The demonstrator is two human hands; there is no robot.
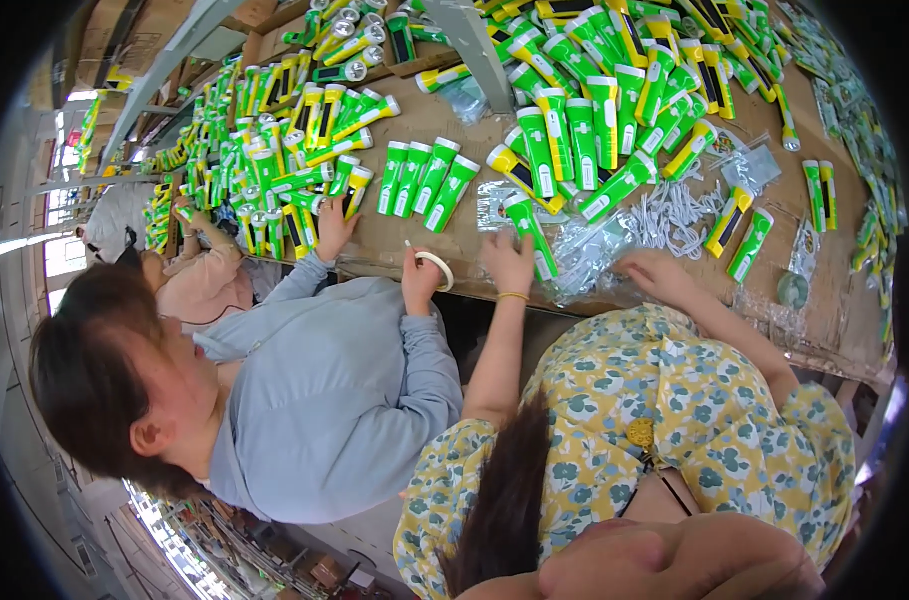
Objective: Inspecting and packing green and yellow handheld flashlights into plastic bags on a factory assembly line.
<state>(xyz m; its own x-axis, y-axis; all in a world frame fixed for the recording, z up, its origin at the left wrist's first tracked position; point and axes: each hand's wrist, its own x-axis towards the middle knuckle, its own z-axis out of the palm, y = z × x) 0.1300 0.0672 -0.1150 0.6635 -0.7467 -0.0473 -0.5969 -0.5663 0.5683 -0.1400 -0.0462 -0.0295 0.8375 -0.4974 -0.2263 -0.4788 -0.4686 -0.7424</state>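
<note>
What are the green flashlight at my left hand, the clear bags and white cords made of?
Green flashlight: probably hard, glossy plastic, given its smooth, bright surface.
Clear bags: likely shiny plastic film, transparent and crinkled.
White cords: perhaps plastic-sheathed wire, finish unclear; they loop loosely.

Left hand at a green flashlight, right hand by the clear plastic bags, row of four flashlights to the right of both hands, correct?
Not quite: the left hand is at a green flashlight and the right hand by the clear plastic bags, but the head view shows the row of four flashlights lying left of both hands.
</note>
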